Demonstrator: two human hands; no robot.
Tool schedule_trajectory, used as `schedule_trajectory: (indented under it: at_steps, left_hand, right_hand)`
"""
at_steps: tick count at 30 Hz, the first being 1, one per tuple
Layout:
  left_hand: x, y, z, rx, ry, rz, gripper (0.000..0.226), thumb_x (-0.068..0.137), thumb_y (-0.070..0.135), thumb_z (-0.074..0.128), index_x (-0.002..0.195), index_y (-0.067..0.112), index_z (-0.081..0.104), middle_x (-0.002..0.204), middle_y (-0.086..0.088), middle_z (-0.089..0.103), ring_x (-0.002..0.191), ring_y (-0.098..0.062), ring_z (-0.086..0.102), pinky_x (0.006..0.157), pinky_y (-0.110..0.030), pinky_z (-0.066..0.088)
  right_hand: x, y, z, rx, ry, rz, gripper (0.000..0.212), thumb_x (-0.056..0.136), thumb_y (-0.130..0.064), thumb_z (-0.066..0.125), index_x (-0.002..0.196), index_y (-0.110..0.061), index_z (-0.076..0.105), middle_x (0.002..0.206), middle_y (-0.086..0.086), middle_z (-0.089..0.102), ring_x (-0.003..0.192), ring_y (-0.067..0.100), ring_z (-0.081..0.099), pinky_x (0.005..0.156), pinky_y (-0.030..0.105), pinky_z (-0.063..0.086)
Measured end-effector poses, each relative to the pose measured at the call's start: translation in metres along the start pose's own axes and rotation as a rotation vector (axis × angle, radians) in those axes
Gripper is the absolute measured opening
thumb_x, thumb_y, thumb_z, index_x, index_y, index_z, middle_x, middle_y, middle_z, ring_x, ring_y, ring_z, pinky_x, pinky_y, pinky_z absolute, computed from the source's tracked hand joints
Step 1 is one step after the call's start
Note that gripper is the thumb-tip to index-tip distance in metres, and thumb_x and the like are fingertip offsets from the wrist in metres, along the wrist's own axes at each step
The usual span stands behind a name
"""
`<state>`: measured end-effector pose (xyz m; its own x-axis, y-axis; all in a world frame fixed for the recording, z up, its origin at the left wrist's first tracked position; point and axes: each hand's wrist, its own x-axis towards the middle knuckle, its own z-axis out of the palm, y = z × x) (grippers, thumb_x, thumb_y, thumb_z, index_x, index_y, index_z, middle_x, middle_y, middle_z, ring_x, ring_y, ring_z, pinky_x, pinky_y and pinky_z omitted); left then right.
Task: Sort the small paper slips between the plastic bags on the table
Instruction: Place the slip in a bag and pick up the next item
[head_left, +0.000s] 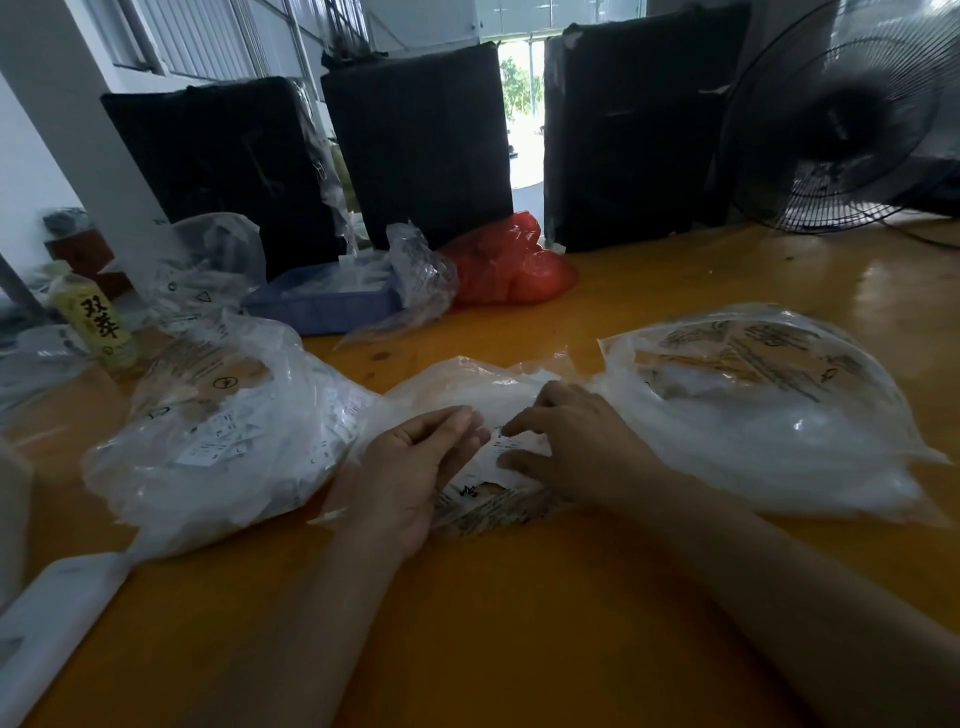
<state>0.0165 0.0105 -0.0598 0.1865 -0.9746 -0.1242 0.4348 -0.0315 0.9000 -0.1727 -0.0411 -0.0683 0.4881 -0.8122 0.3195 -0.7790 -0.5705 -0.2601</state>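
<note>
Left hand (410, 467) and right hand (566, 441) both low on the glossy orange surface (519, 623), meeting over the middle clear plastic bag (467, 395). Left fingers curled, gripping that bag's crumpled near edge. Right thumb and forefinger pinching a small white printed paper slip (506, 446) at the bag's mouth, between the two hands; its long axis too crumpled and hidden to tell.

Three large clear plastic bags in a row across the near surface: left bag (218, 431) bulging with many white slips lying at all angles, middle bag under the hands, right bag (769, 415) puffed, holding pale contents too blurred to count. Two smaller crumpled clear bags (208, 260) farther back. One red plastic bag (509, 265), one blue tray (322, 301), one yellow-labelled bottle (93, 317) standing upright at far left. Three black wrapped boxes (421, 145) upright along the far edge. One black fan (841, 119) at the right.
</note>
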Motion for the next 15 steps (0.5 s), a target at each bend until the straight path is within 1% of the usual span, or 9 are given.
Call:
schedule_trajectory:
  at_steps: [2,3,6,8,9,10,12,13,15]
  left_hand:
    - [0.000,0.000,-0.001,-0.018,0.008,0.000,0.023,0.089,0.005,0.073,0.110,-0.002,0.075,0.105,-0.017,0.081,0.098,-0.025,0.080,0.071,-0.017,0.061]
    - [0.000,0.000,-0.001,-0.026,0.009,-0.003,0.020,0.092,0.002,0.071,0.110,-0.002,0.075,0.105,-0.018,0.081,0.097,-0.025,0.080,0.071,-0.017,0.061]
    - [0.000,0.001,-0.001,-0.049,0.008,-0.018,0.017,0.095,0.000,0.068,0.111,-0.003,0.072,0.103,-0.019,0.080,0.094,-0.027,0.081,0.069,-0.018,0.062]
    - [0.000,0.002,0.000,-0.058,0.006,-0.025,0.020,0.094,0.001,0.069,0.113,-0.002,0.071,0.103,-0.019,0.080,0.094,-0.028,0.081,0.068,-0.019,0.062]
    - [0.000,0.003,0.001,-0.063,0.004,-0.024,0.023,0.091,0.003,0.071,0.113,-0.002,0.071,0.103,-0.019,0.080,0.094,-0.028,0.081,0.069,-0.019,0.062]
    - [0.000,0.003,0.001,-0.067,0.003,-0.020,0.027,0.087,0.007,0.073,0.113,-0.001,0.072,0.103,-0.019,0.081,0.095,-0.027,0.081,0.069,-0.019,0.062]
    - [-0.001,0.002,0.001,-0.061,0.002,-0.004,0.038,0.077,0.012,0.078,0.112,-0.001,0.073,0.103,-0.018,0.081,0.095,-0.026,0.081,0.070,-0.018,0.062]
    - [-0.001,0.001,0.001,-0.054,0.001,0.004,0.040,0.074,0.013,0.078,0.111,-0.001,0.073,0.103,-0.018,0.081,0.095,-0.026,0.081,0.070,-0.018,0.062]
    - [0.000,-0.001,0.000,-0.043,-0.004,0.009,0.040,0.072,0.013,0.079,0.110,-0.001,0.074,0.103,-0.018,0.081,0.095,-0.026,0.081,0.071,-0.019,0.062]
  right_hand:
    - [0.001,-0.007,0.008,-0.101,-0.083,-0.009,0.065,0.086,-0.075,0.051,0.140,-0.039,0.055,0.125,-0.002,0.050,0.118,0.019,0.043,0.102,0.040,0.037]
    - [0.002,-0.009,0.011,-0.135,-0.097,-0.005,0.063,0.088,-0.074,0.051,0.139,-0.039,0.056,0.125,-0.001,0.049,0.119,0.021,0.043,0.103,0.042,0.036]
    - [0.004,-0.007,0.011,-0.133,-0.018,-0.008,0.035,0.096,-0.056,0.056,0.124,-0.038,0.068,0.115,-0.003,0.057,0.112,0.021,0.048,0.097,0.041,0.034]
    - [0.005,-0.003,0.011,-0.120,0.015,-0.009,0.028,0.098,-0.053,0.056,0.114,-0.037,0.072,0.102,-0.007,0.062,0.107,0.020,0.053,0.092,0.040,0.033]
    - [0.005,-0.002,0.011,-0.110,0.010,0.000,0.031,0.097,-0.057,0.055,0.114,-0.037,0.072,0.098,-0.009,0.063,0.106,0.019,0.055,0.091,0.040,0.032]
    - [0.004,-0.001,0.012,-0.101,-0.007,0.015,0.039,0.094,-0.065,0.054,0.117,-0.037,0.070,0.099,-0.010,0.064,0.109,0.019,0.056,0.092,0.041,0.031]
    - [0.004,-0.001,0.014,-0.117,-0.063,0.045,0.062,0.084,-0.080,0.050,0.129,-0.039,0.062,0.117,-0.007,0.067,0.116,0.020,0.054,0.097,0.045,0.029]
    - [0.004,-0.002,0.015,-0.134,-0.085,0.049,0.067,0.082,-0.082,0.050,0.133,-0.039,0.060,0.123,-0.006,0.066,0.118,0.020,0.052,0.098,0.046,0.029]
    - [0.004,-0.003,0.016,-0.126,-0.075,0.030,0.059,0.085,-0.076,0.055,0.129,-0.038,0.063,0.123,-0.007,0.068,0.117,0.020,0.052,0.097,0.045,0.028]
